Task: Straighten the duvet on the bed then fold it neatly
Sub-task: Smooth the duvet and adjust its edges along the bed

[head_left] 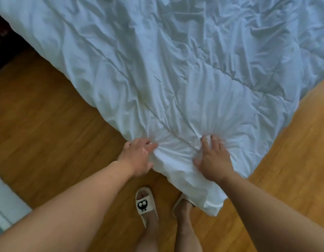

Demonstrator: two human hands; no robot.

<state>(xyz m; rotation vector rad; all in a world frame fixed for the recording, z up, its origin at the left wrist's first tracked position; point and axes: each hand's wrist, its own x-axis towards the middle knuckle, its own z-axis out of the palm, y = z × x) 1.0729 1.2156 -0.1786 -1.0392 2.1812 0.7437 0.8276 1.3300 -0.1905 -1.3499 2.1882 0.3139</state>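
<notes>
Duvet (175, 60) is spread over the bed, heavily creased, bed itself hidden under it. Near corner hangs off the edge, down to the wooden floor (48, 115).

Left hand (137, 157) has its fingers (148, 143) curled into a bunch of cover at the edge. Right hand (212, 160) is dug in just beside it, fingertips (205, 140) hooked into the fabric, thumb out wide. Creases fan out from both grips.

Risks as I read it:
- Hanging corner lies over the right slipper (179, 200) — one step back and I tread on it, and the pull jerks.
- Hands sit close together at one corner, so a hard tug likely skews the duvet or slides it off the bed rather than flattening it.
- Bunched grips set fresh radial creases; I'd re-grip along the hem before folding.
- Corner can drag on the floor.

Writing: none readable. Left slipper (143, 204) carries a black cartoon cat face — no text. No tag visible on the duvet.
</notes>
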